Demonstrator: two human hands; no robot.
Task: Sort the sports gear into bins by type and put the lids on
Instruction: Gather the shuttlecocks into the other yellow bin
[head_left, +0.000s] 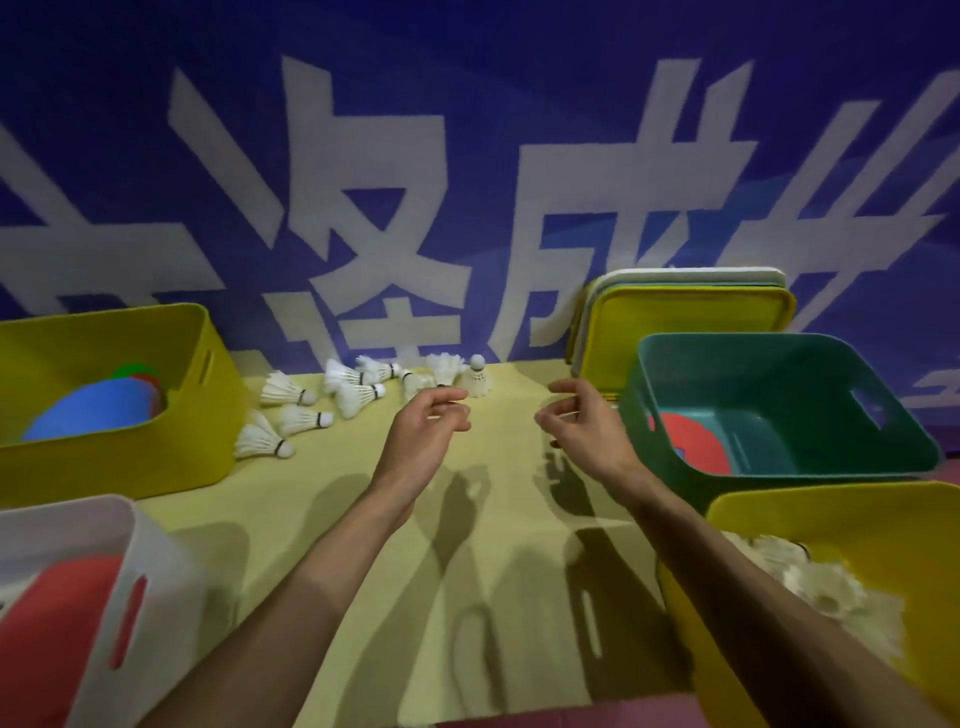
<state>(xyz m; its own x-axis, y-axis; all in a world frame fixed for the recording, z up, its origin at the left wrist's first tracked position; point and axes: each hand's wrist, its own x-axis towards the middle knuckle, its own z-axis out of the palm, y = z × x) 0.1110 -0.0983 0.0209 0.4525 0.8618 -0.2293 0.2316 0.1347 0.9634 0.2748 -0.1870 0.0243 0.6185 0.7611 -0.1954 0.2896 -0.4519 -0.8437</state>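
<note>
over the table (291, 519), left hand (423, 436) and right hand (579, 431) hover half-curled.

Loose white shuttlecocks (353, 400) lie on their sides along the back of the counter (322, 493), one upright shuttlecock (477, 382) among them; more are piled in the near-right yellow bin (909, 545). Far-left yellow bin (104, 467) holds blurred blue, red and green flat pieces (98, 410), white bin (156, 597) and teal bin (779, 384) show red inside. All four bins uncovered; lids (685, 322) stacked on edge behind the teal bin.
</note>
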